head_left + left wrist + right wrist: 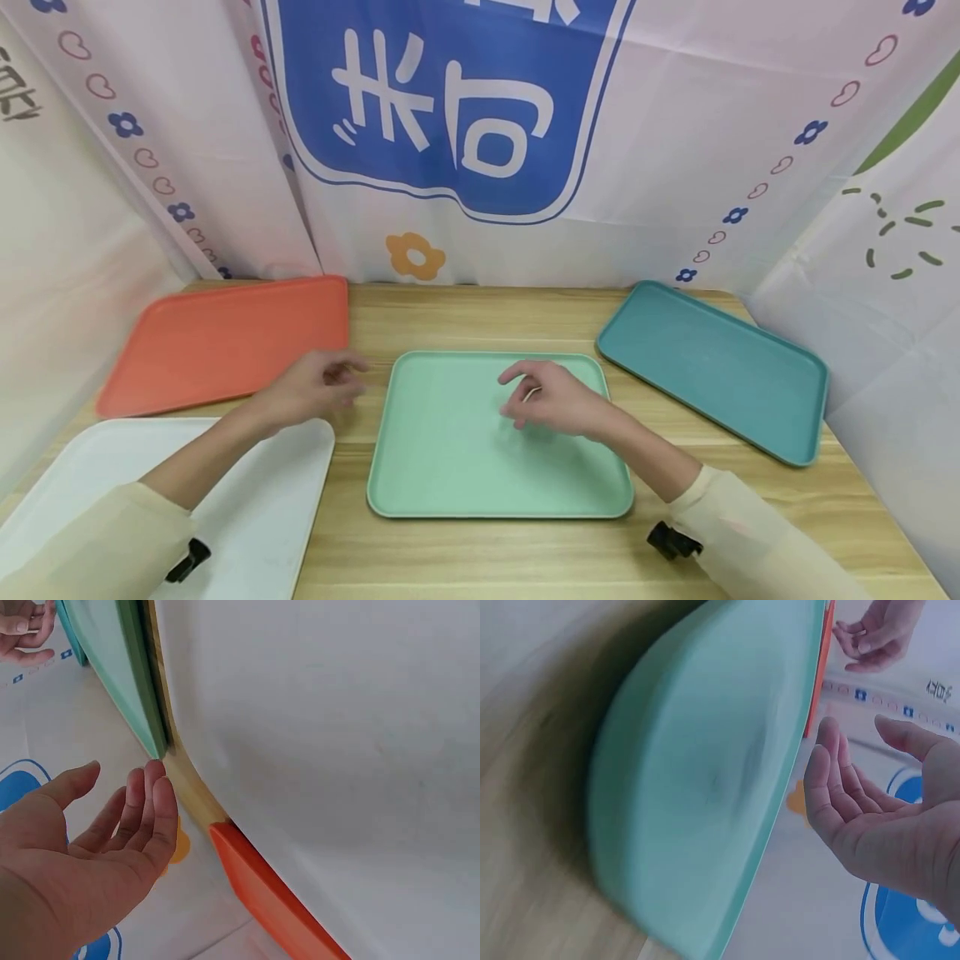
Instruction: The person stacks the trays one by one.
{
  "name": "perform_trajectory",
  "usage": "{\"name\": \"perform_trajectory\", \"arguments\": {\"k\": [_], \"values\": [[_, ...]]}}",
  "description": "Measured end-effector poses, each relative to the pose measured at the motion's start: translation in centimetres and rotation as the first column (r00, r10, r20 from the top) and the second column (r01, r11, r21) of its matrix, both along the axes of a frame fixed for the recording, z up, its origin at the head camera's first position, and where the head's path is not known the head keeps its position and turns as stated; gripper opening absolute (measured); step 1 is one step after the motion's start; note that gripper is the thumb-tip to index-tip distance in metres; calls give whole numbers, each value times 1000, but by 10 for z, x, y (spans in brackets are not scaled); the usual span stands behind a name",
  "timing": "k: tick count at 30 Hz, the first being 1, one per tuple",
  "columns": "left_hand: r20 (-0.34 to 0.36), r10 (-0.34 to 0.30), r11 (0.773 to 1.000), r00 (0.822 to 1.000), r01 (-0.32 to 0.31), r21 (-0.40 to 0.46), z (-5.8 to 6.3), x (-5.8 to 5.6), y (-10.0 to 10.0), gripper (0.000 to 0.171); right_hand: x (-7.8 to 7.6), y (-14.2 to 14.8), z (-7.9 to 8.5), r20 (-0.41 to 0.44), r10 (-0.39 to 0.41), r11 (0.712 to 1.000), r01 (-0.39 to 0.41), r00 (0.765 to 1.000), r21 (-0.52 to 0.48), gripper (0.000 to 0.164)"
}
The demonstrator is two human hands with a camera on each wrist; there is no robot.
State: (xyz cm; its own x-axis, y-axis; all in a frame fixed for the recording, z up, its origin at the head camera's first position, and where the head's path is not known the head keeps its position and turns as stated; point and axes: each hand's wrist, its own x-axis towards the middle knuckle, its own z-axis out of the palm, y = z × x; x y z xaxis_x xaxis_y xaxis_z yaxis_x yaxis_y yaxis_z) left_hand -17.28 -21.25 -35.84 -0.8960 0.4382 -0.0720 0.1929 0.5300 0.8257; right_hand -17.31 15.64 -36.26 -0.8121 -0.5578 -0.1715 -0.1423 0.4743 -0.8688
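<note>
My left hand (pixel 311 387) hovers over the inner corners of the red and white trays, its fingers loosely bent around nothing. In the left wrist view that same hand (pixel 97 847) shows a bare palm. Above the right half of the mint green tray (pixel 442 450) hangs my right hand (pixel 555 400), also holding nothing, its fingers relaxed. The right wrist view shows this hand (pixel 885 810) with thumb and fingers apart, away from the green tray (pixel 697 780). The red tray (pixel 225 342) lies at back left, the white tray (pixel 255 508) at front left.
A teal tray (pixel 720 375) lies angled at the right of the wooden table (pixel 480 558). Behind the table hangs a printed cloth (pixel 660 167), with pale cloth sides at left and right. A black strap (pixel 672 540) hangs at the right sleeve.
</note>
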Motion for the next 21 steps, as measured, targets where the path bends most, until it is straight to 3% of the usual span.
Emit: {"name": "perform_trajectory", "arguments": {"k": [14, 21], "values": [[-38, 17, 997, 999, -20, -77, -5, 2, -28, 40, 7, -51, -5, 60, 109, 994, -109, 992, 7, 42], [-68, 28, 995, 997, -34, -91, -9, 3, -41, 38, 7, -70, -3, 85, 126, 992, -125, 988, -9, 40]]}}
